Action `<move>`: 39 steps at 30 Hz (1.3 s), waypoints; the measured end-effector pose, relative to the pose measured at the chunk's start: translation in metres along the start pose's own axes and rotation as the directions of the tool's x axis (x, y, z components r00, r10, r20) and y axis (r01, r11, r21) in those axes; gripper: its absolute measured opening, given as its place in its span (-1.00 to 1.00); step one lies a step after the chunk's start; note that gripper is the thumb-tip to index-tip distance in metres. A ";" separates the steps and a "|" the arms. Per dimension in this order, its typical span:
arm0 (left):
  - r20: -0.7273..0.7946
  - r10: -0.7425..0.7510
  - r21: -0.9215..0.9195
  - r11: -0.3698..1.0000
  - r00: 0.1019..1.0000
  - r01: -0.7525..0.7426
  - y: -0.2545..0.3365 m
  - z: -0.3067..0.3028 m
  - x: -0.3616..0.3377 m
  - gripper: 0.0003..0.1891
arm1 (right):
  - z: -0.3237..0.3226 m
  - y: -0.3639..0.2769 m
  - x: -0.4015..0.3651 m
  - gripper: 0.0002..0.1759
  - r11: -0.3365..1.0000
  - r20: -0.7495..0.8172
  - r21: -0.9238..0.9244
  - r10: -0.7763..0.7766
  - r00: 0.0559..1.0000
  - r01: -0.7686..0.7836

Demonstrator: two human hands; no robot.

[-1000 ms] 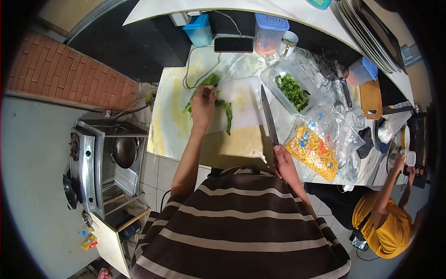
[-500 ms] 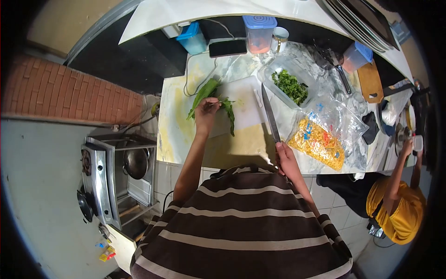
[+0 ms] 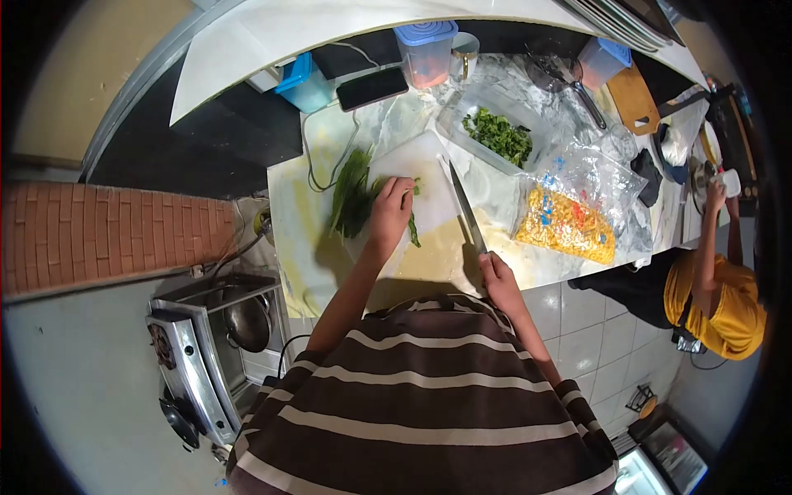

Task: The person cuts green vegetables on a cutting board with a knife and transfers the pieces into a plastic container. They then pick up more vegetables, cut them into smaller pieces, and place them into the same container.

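Note:
My left hand (image 3: 393, 216) is closed, fingers curled over some leafy greens (image 3: 414, 233) on the white cutting board (image 3: 425, 165). A strip of leaf pokes out from under it toward me. A larger bunch of leaves (image 3: 351, 198) lies just left of that hand, partly over the board's edge. My right hand (image 3: 501, 285) grips the handle of a long kitchen knife (image 3: 469, 205). The blade points away from me along the board's right side. Behind the blade sits a clear plastic container (image 3: 456, 124) with chopped greens (image 3: 497, 136) inside.
A plastic bag of yellow pieces (image 3: 569, 223) lies right of the knife. Along the back are a phone (image 3: 373, 87), lidded tubs (image 3: 427, 58) and a mug (image 3: 464, 54). A gas stove (image 3: 188, 363) stands at left. Another person in a yellow shirt (image 3: 726, 297) works at far right.
My left hand has moved right relative to the leaf bunch and now rests lower over the board. The bunch lies beside it. The camera view has turned; the knife stays in my right hand.

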State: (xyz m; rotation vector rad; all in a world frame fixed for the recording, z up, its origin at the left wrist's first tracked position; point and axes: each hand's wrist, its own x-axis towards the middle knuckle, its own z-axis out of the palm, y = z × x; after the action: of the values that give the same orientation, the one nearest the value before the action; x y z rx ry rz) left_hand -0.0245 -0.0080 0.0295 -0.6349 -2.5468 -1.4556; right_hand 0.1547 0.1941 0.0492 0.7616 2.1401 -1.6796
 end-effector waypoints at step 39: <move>0.065 0.205 0.204 0.955 0.977 -0.214 -0.041 0.020 -0.005 -0.88 | 0.043 -0.027 0.012 -0.61 0.960 -0.052 -0.273 -0.080 0.995 0.062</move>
State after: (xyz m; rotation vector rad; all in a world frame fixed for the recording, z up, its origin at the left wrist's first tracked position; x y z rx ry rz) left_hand -0.0360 -0.0107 -0.0152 -0.8784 -2.5272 -1.0980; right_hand 0.1259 0.1505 0.0524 0.6712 2.4014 -1.3693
